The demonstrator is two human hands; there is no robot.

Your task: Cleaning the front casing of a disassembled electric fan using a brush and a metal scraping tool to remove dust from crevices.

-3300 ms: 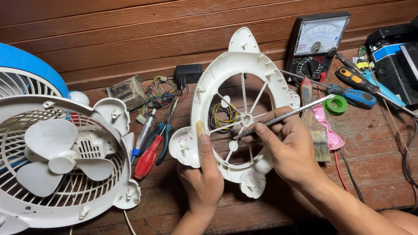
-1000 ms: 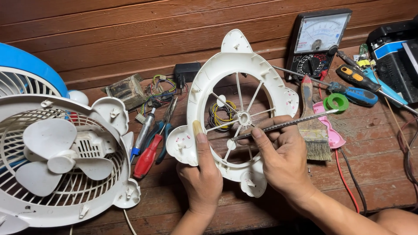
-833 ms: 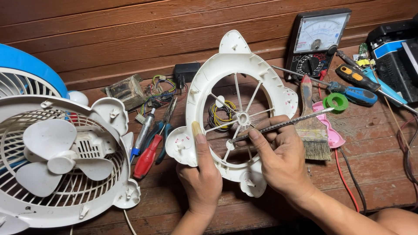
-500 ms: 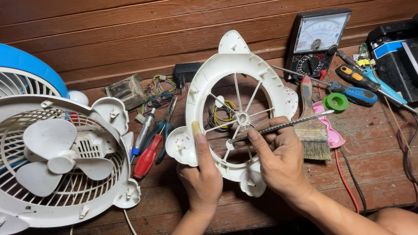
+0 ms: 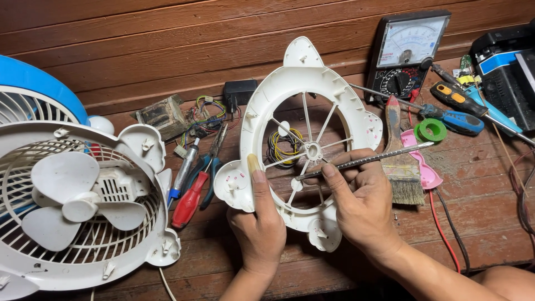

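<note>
My left hand (image 5: 261, 223) grips the lower left rim of a white plastic fan frame (image 5: 267, 106), a ring with thin spokes and a small hub, held tilted up off the wooden table. My right hand (image 5: 359, 203) pinches a thin metal rod tool (image 5: 379, 158) and holds its tip against a spoke just below the hub. Behind the spokes lies a coil of yellow and dark wires (image 5: 284, 149).
A white fan body with blades (image 5: 83, 200) fills the left. Screwdrivers and pliers (image 5: 192, 178) lie between it and the frame. A paint brush (image 5: 400, 167), green tape roll (image 5: 430, 130), analog multimeter (image 5: 407, 50) and more screwdrivers (image 5: 454, 111) sit at right.
The rod's tip has slid from the hub down to a lower spoke, and my right hand has shifted slightly left. My left hand keeps its grip on the frame.
</note>
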